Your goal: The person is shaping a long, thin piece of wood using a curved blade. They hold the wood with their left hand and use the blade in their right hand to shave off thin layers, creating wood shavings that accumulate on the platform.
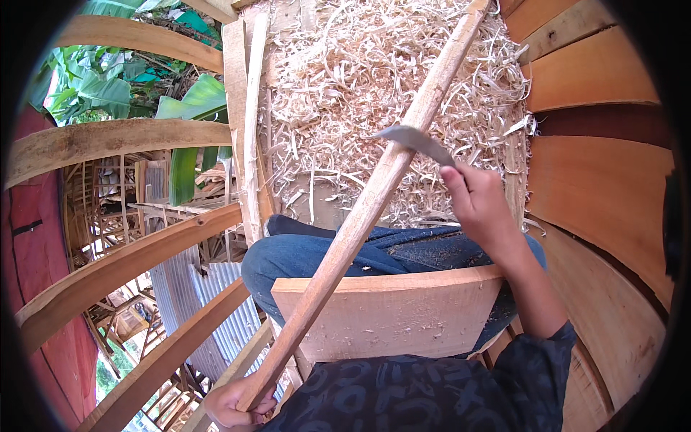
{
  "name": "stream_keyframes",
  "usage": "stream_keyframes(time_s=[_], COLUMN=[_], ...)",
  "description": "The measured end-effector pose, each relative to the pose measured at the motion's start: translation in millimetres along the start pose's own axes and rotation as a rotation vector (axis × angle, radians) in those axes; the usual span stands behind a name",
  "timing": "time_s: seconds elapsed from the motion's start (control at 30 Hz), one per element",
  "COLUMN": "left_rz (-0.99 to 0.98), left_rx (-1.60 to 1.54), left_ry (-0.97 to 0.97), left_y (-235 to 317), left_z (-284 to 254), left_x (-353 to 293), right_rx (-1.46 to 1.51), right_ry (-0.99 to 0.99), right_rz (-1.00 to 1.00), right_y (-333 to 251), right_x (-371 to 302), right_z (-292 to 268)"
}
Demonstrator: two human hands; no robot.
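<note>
A long squared wooden pole (345,237) slants from the lower left up to the far right. My left hand (237,405) is closed around its near end. My right hand (481,209) grips a curved knife (417,140), whose grey blade lies across the pole's upper half. The knife's handle is hidden inside my fist. Below its middle, the pole crosses the top edge of a flat wooden board (396,313) propped between my lap and my chest.
Curled wood shavings (338,108) cover the floor ahead of my crossed, jeans-clad legs (425,252). A thin pale strip (253,122) runs along the left side. Spaced wooden slats (129,266) stand at left, with corrugated sheets (227,302) beyond. Wide planks (601,194) wall the right.
</note>
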State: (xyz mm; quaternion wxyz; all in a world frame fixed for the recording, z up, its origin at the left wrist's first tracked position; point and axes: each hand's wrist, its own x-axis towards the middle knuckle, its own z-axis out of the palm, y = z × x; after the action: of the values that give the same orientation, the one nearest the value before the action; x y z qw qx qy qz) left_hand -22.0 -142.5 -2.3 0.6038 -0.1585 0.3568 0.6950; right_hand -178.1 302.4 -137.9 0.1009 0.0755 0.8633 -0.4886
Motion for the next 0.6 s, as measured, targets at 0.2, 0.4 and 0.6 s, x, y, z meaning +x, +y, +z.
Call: stream_keyframes(time_s=[0.2,0.4,0.6], left_rz=[0.006,0.082,0.113], left_rx=[-0.001,-0.048,-0.18], left_ry=[0.016,0.052,0.018], left_y=[5.3,7.2,7.8], left_z=[2.7,6.3,19.9], left_x=[-2.2,-4.9,1.5], right_rx=[-0.246,-0.175,-0.083], right_ry=[-0.069,-0.038,0.018], right_rz=[-0.492,-0.576,-0.658], right_y=[1.9,15.8,11.8], right_x=[-7.1,0.3,7.4], right_z=[2.8,12.2,8.0])
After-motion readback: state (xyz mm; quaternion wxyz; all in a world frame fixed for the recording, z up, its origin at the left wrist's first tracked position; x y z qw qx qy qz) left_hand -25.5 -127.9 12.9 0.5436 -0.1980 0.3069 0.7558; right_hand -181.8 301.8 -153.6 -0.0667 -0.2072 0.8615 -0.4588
